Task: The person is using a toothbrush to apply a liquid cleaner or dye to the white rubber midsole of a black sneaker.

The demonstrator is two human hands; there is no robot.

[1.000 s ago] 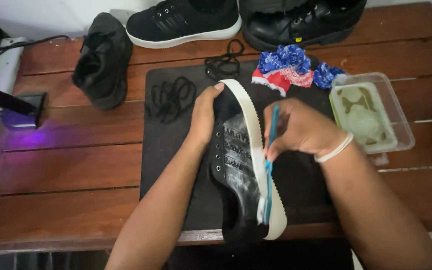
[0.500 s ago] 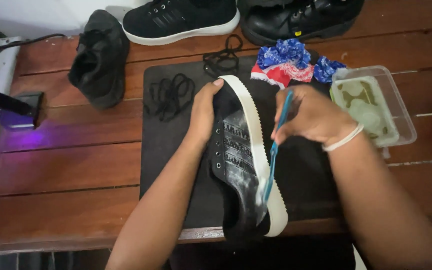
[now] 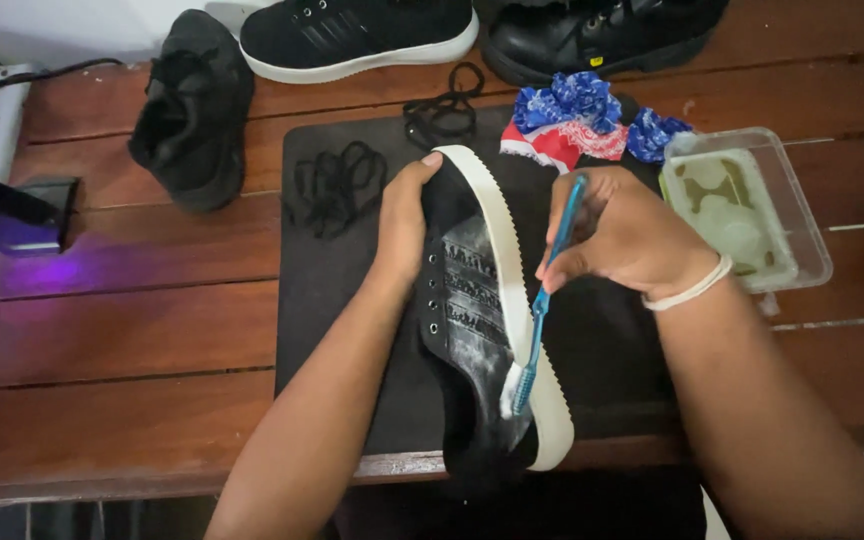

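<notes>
Scrubbing looks under way: left hand (image 3: 404,225) clamped on the shoe (image 3: 477,330) over the mat (image 3: 602,330), right hand (image 3: 624,232) pinching the toothbrush (image 3: 544,300), bristles below its grip at the foamy sole edge.

small yellow label (image 3: 593,61) on black boot (image 3: 602,35), top edge
</notes>
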